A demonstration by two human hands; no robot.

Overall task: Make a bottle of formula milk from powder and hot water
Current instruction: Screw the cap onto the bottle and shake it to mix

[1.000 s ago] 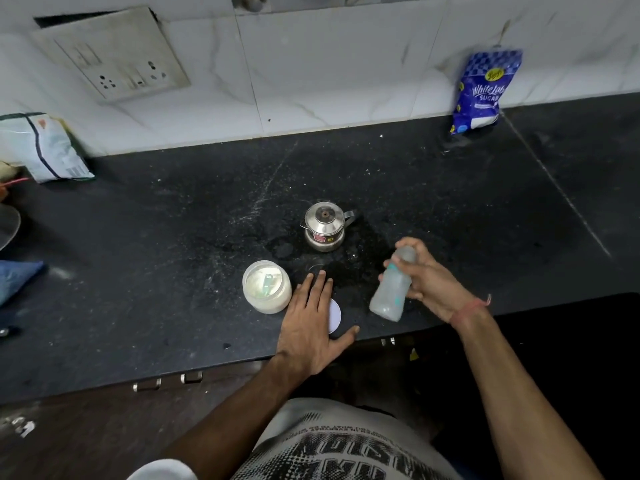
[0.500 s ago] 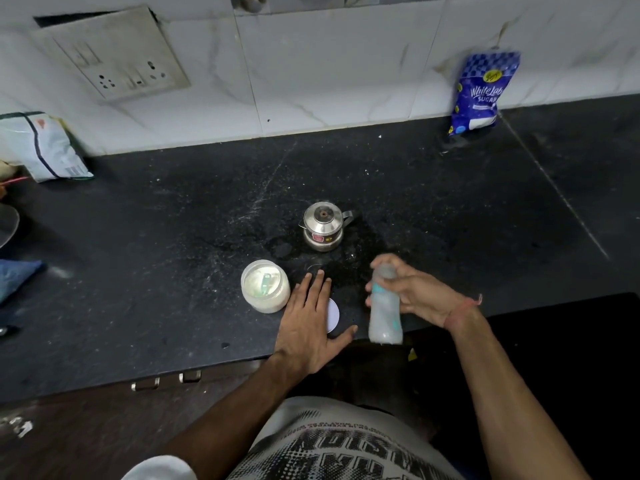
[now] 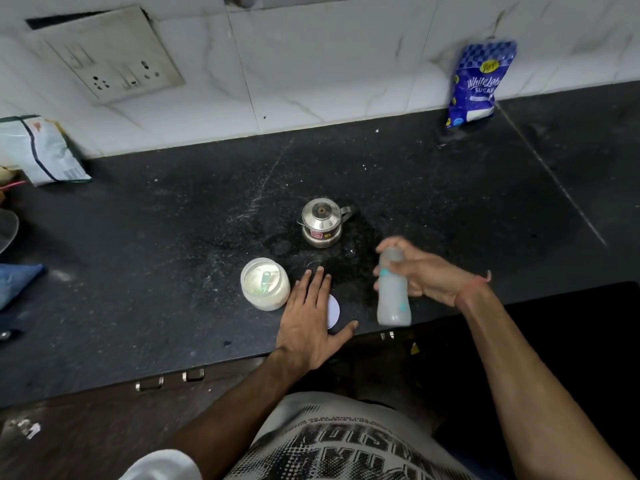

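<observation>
My right hand point(image 3: 427, 271) grips a baby bottle point(image 3: 393, 294) of cloudy white liquid, held above the counter's front edge; the bottle is motion-blurred, cap end up. Flat on the black counter point(image 3: 173, 237) lies my left hand point(image 3: 311, 313), fingers spread, covering part of a white round lid point(image 3: 334, 311). Just left of that hand stands an open jar of white powder point(image 3: 265, 284) with a pale scoop inside. A small steel pot with a lid point(image 3: 322, 223) sits behind the hands, a wet patch around it.
A blue sugar bag point(image 3: 479, 84) leans on the tiled wall at the back right. A white packet point(image 3: 41, 150) lies at the far left, with a blue cloth point(image 3: 17, 280) below it. A switch plate point(image 3: 107, 53) is on the wall.
The bottle in my right hand has swung from tilted to nearly upright and shifted left and back, blurred by shaking. My left hand stays flat on the lid.
</observation>
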